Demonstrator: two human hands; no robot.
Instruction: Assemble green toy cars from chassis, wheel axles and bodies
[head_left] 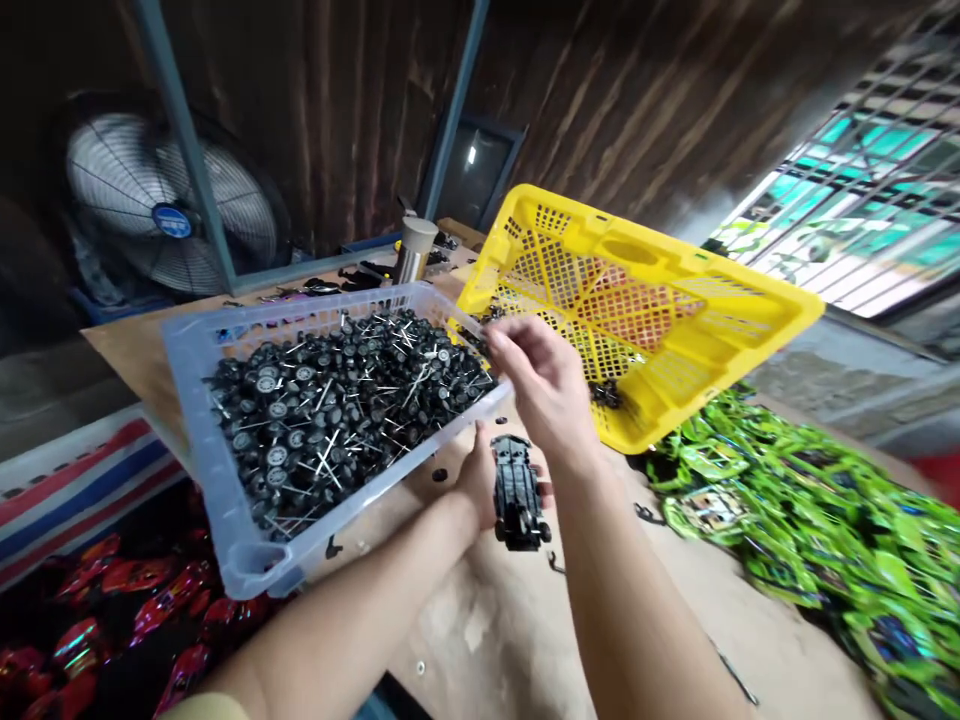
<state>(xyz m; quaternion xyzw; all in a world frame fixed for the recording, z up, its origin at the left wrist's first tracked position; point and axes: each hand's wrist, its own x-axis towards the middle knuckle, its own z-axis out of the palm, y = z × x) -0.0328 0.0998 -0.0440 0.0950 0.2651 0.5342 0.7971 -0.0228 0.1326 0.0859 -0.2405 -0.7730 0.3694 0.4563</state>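
Note:
My left hand (474,475) is wrapped round a black toy car chassis (517,490), held underside up with wheels at its lower end. Higher up and to the right, my right hand (546,390) is closed in a pinch by the near right rim of a clear plastic bin (390,480). What sits between its fingertips is too blurred to name. Black toy wheels on silver axles (330,420) fill the bin in a loose heap.
Behind my right hand a yellow perforated crate (697,370) stands tilted, with dark small parts inside. Green toy car bodies (810,530) are piled at right, red ones (135,590) at lower left. A steel cup (415,250) and a fan (172,200) stand farther back.

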